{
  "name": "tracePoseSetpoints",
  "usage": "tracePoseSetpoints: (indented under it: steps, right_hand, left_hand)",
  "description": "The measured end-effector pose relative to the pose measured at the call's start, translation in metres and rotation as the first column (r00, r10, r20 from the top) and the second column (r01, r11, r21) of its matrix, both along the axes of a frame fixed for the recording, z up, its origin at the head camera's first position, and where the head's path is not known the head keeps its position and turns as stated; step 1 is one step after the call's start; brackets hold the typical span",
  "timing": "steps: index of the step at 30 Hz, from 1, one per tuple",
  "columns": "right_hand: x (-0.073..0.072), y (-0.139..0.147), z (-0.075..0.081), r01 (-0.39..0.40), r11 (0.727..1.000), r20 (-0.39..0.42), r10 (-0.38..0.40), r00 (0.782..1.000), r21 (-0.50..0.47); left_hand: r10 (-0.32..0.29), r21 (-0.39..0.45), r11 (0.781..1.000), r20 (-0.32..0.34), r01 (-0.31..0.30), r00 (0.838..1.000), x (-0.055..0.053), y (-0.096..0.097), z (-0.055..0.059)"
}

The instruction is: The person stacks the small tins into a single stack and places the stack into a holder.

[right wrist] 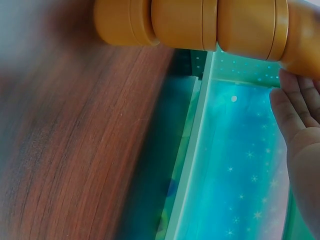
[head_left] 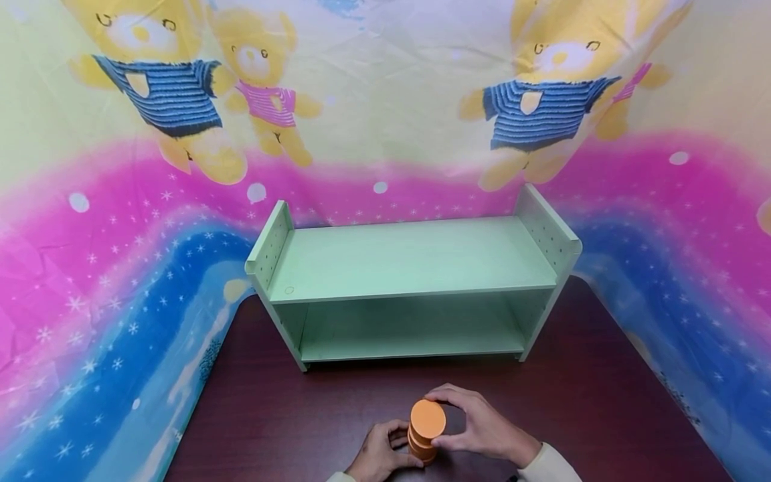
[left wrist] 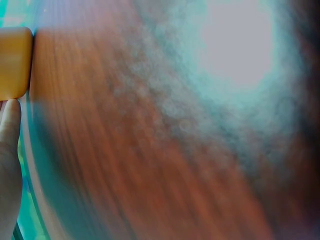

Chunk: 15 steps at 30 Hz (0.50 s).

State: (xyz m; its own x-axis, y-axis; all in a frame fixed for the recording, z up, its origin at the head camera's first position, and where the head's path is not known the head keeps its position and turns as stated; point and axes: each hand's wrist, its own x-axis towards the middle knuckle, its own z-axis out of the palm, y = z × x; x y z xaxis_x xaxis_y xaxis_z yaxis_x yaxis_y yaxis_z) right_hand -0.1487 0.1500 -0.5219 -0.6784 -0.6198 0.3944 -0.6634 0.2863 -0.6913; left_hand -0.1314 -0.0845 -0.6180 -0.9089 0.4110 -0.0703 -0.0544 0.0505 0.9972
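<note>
Several round orange lidded jars (head_left: 428, 420) stand stacked one on another near the front edge of the table. My right hand (head_left: 482, 423) grips the top jar between thumb and fingers. Lower down the stack, my left hand (head_left: 378, 450) curls its fingers and thumb around the sides. In the right wrist view the stacked jars (right wrist: 182, 25) show a seam below each lid, and the right fingertips (right wrist: 287, 82) meet the end one. Only part of one jar (left wrist: 14, 62) shows in the left wrist view, with a left finger (left wrist: 10, 125) against it.
A pale green two-tier shelf (head_left: 415, 258) with raised, perforated sides stands behind the hands on the dark reddish-brown table (head_left: 271, 415). A cloth backdrop (head_left: 385, 114) printed with bears surrounds the table at the back and sides.
</note>
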Motion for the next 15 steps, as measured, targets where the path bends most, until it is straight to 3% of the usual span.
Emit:
tracePoseSetpoints:
  steps: [15]
  right_hand:
    - [-0.0004,-0.0015,0.0004,0.003,1.000,0.009,-0.003,1.000,0.018]
  left_hand:
    - [0.008,-0.020,1.000,0.025,-0.007,1.000,0.0008,-0.0001,0.0006]
